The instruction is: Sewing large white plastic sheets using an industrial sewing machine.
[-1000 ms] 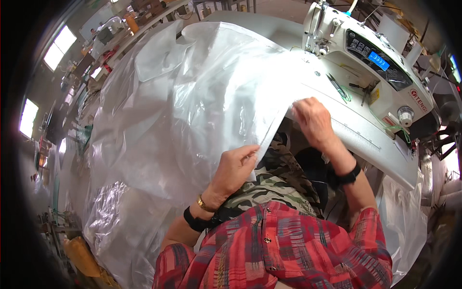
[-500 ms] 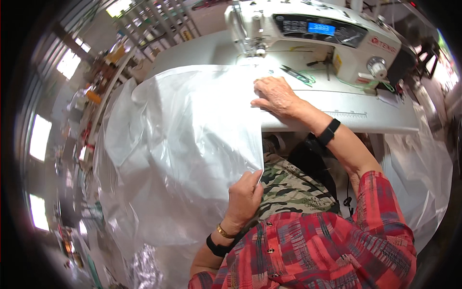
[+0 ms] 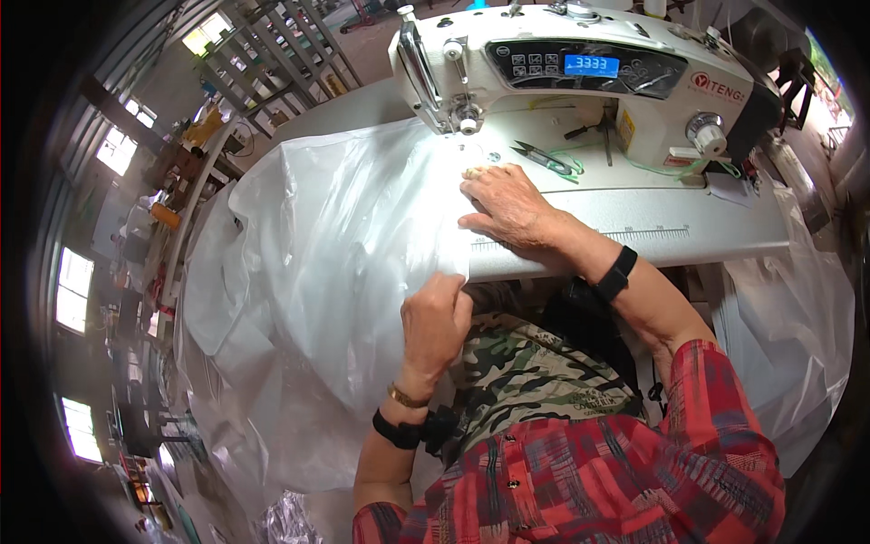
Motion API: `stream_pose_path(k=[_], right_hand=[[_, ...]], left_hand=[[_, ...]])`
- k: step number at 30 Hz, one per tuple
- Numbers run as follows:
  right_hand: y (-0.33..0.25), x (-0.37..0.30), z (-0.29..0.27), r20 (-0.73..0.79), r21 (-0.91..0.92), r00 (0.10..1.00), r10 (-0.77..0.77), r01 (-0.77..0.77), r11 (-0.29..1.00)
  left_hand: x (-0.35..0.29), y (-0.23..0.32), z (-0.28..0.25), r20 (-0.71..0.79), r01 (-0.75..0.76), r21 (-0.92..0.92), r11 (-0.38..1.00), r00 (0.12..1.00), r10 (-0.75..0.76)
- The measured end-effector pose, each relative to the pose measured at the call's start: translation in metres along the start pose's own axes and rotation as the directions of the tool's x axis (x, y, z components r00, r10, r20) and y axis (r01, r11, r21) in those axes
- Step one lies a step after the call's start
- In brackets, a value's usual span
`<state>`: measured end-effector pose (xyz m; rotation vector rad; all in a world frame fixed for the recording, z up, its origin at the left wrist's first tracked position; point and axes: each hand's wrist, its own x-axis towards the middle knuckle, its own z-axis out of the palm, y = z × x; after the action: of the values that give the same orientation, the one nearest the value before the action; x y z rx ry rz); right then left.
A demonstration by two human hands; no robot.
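Observation:
A large translucent white plastic sheet (image 3: 335, 245) spreads over the left of the sewing table and hangs down its front. My left hand (image 3: 435, 326) is closed on the sheet's right edge at the table's front, pinching it between thumb and fingers. Flat on the tabletop lies my right hand (image 3: 512, 204), thumb apart from the fingers, its fingertips at the sheet's edge just in front of the needle area. Above them stands a white sewing machine (image 3: 580, 68) with a lit blue display. Its presser foot region (image 3: 466, 127) is washed out by bright light.
Thread snips (image 3: 548, 161) with green thread lie right of the needle. Behind them is a small dark-handled tool (image 3: 587, 130). A ruler scale (image 3: 625, 234) runs along the table's front. More plastic sheeting (image 3: 784, 335) hangs at the right; a metal rack (image 3: 272, 63) stands far left.
The view has shifted a little. My left hand has come up along the sheet's edge, closer to my right hand. The right hand stays flat by the needle area.

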<state>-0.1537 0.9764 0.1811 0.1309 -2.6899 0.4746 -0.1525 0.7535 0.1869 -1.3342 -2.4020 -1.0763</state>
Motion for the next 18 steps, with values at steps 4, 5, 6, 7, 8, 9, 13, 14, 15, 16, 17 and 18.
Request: stream_pose_path(k=[4,5,6,7,8,9,13,14,15,16,17,18], right_hand=[[0.004,0.0,-0.001,0.118,0.014,0.992,0.045,-0.047,0.999],[0.001,0.0,-0.003,0.119,0.018,0.992,0.029,-0.032,0.999],[0.001,0.0,-0.004,0.125,0.022,0.991,0.038,-0.041,0.999],[0.001,-0.001,-0.005,0.131,0.025,0.99,0.046,-0.05,0.998],[0.003,-0.002,-0.003,0.132,0.028,0.99,0.041,-0.045,0.999],[0.004,-0.002,-0.001,0.113,0.036,0.993,0.043,-0.047,0.998],[0.002,0.001,0.004,0.053,0.053,0.998,0.018,-0.021,0.998],[0.003,0.0,0.004,0.058,0.059,0.998,0.012,-0.015,0.998],[0.003,0.0,0.002,0.055,0.065,0.998,0.014,-0.017,0.998],[0.003,0.001,0.002,0.054,0.073,0.998,0.014,-0.018,0.997],[0.003,0.001,0.003,0.039,0.053,0.999,-0.002,0.0,0.999],[0.007,-0.001,0.002,0.031,0.056,1.0,-0.001,-0.001,0.998]], left_hand=[[0.039,-0.01,0.008,-0.006,0.019,0.04,0.999,1.0,-0.018],[0.048,-0.015,0.01,-0.004,0.013,0.058,0.998,1.0,-0.013],[0.058,-0.021,0.015,0.0,0.004,0.071,0.997,1.0,-0.004],[0.068,-0.024,0.019,0.013,0.021,0.104,0.994,1.0,-0.023],[0.078,-0.026,0.024,0.01,0.025,0.107,0.994,1.0,-0.026],[0.086,-0.028,0.025,0.017,0.044,0.097,0.994,0.999,-0.046],[0.106,-0.045,0.04,-0.028,0.112,0.022,0.993,0.993,-0.112],[0.11,-0.043,0.04,-0.035,0.158,-0.044,0.986,0.987,-0.16],[0.109,-0.043,0.035,0.039,0.21,-0.058,0.976,0.977,-0.208],[0.104,-0.042,0.03,0.034,0.223,-0.052,0.974,0.975,-0.221],[0.095,-0.037,0.025,-0.009,0.166,-0.064,0.984,0.986,-0.167],[0.088,-0.031,0.021,-0.045,0.102,-0.081,0.991,0.993,-0.106]])
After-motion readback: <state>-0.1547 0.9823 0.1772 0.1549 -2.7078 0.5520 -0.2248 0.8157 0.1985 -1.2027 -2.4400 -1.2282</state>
